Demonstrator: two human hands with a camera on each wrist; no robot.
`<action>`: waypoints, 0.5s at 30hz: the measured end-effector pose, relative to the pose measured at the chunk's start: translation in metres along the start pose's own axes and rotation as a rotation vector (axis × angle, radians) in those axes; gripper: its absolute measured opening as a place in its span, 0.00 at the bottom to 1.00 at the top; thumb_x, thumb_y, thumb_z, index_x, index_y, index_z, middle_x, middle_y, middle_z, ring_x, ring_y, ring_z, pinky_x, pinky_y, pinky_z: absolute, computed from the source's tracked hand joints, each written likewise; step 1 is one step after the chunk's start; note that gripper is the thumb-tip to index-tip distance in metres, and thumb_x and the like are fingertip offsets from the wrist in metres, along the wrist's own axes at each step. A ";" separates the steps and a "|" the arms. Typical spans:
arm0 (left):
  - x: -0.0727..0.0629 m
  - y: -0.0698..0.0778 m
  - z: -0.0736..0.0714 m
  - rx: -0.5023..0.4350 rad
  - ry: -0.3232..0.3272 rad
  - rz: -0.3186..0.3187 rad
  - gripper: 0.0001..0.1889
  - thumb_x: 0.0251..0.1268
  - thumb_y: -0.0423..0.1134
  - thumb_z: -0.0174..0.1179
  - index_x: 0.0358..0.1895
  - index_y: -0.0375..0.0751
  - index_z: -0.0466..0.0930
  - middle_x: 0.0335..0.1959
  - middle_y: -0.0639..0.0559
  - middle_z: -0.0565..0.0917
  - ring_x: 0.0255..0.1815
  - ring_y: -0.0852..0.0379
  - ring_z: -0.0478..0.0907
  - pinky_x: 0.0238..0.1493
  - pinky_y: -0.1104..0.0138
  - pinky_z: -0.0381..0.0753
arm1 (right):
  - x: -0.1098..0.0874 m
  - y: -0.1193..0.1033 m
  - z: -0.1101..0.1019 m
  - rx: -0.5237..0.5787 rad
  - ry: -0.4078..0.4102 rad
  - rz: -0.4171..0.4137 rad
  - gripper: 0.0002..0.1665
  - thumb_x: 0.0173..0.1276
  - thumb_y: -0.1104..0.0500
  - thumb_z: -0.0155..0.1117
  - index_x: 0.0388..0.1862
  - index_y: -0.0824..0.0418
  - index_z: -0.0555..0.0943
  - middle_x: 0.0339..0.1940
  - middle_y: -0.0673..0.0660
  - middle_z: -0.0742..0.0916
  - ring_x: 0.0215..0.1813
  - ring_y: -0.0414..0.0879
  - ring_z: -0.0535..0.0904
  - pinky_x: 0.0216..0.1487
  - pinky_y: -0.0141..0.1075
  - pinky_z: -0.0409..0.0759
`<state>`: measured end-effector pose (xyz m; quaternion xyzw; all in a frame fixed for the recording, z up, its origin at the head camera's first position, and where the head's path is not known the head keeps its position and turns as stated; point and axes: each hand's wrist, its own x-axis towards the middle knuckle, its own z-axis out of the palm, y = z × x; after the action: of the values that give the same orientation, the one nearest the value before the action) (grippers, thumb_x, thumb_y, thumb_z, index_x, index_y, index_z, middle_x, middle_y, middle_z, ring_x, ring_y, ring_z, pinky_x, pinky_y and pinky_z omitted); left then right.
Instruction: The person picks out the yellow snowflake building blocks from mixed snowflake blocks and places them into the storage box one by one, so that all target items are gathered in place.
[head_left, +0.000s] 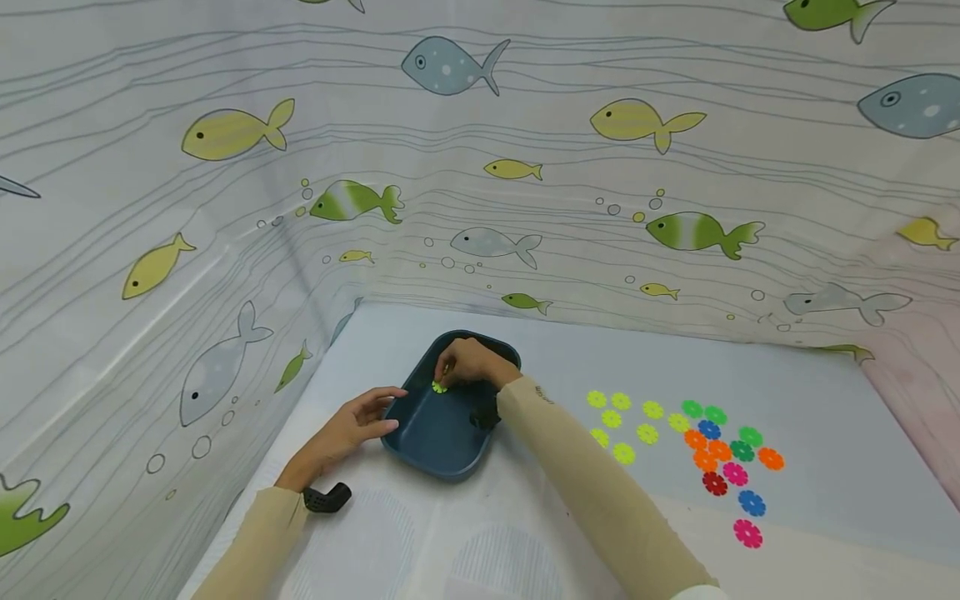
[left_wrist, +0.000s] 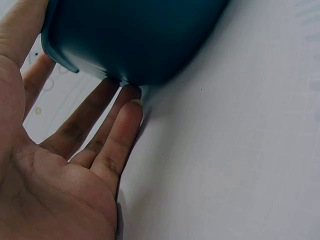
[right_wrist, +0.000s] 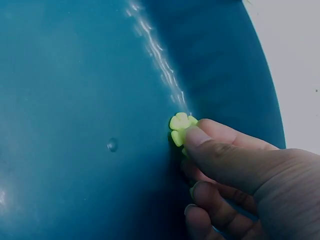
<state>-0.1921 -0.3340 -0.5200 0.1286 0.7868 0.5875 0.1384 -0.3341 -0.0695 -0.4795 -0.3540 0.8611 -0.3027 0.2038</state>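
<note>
My right hand point(head_left: 468, 363) reaches into a dark blue rectangular tub point(head_left: 431, 433). Between thumb and index finger it pinches a yellow-green flower-shaped disc point(right_wrist: 180, 123), just above or against the tub's floor near a side wall; the contact is hidden. The other fingers of that hand point(right_wrist: 240, 175) curl below, and a bit of green shows by them. At the tub's left side, my left hand point(head_left: 358, 418) touches the rim and outer wall. In the left wrist view, the fingers point(left_wrist: 122, 130) lie fairly straight against the wall.
Several yellow-green discs point(head_left: 611, 418) lie on the white table point(head_left: 555, 350) right of the tub. Further right are orange discs point(head_left: 705, 458), green discs point(head_left: 750, 436), blue discs point(head_left: 752, 502), pink discs point(head_left: 747, 533) and a dark red disc point(head_left: 715, 482). A fish-patterned sheet point(head_left: 570, 200) borders the table.
</note>
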 end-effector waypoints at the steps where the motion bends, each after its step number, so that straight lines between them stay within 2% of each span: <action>1: 0.000 0.000 0.000 0.002 0.001 0.002 0.28 0.75 0.40 0.64 0.75 0.52 0.70 0.75 0.42 0.68 0.74 0.40 0.66 0.64 0.65 0.73 | 0.000 -0.001 0.000 -0.011 -0.003 0.001 0.03 0.70 0.61 0.72 0.41 0.56 0.91 0.36 0.49 0.90 0.36 0.40 0.82 0.39 0.32 0.79; 9: 0.002 0.000 0.001 -0.006 0.003 -0.009 0.29 0.74 0.40 0.65 0.75 0.52 0.69 0.75 0.42 0.68 0.73 0.47 0.68 0.63 0.67 0.73 | 0.000 -0.011 -0.001 -0.101 -0.010 0.004 0.03 0.69 0.60 0.73 0.40 0.54 0.91 0.35 0.46 0.89 0.37 0.39 0.82 0.42 0.32 0.79; 15: 0.001 0.001 0.000 -0.016 0.001 -0.007 0.28 0.74 0.39 0.64 0.75 0.51 0.70 0.75 0.41 0.68 0.74 0.43 0.67 0.62 0.68 0.74 | -0.005 -0.017 -0.007 -0.108 -0.007 -0.031 0.06 0.69 0.60 0.74 0.43 0.56 0.90 0.38 0.46 0.89 0.39 0.39 0.83 0.45 0.33 0.81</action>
<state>-0.1931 -0.3330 -0.5193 0.1247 0.7825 0.5935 0.1412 -0.3260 -0.0728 -0.4625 -0.3788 0.8699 -0.2577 0.1827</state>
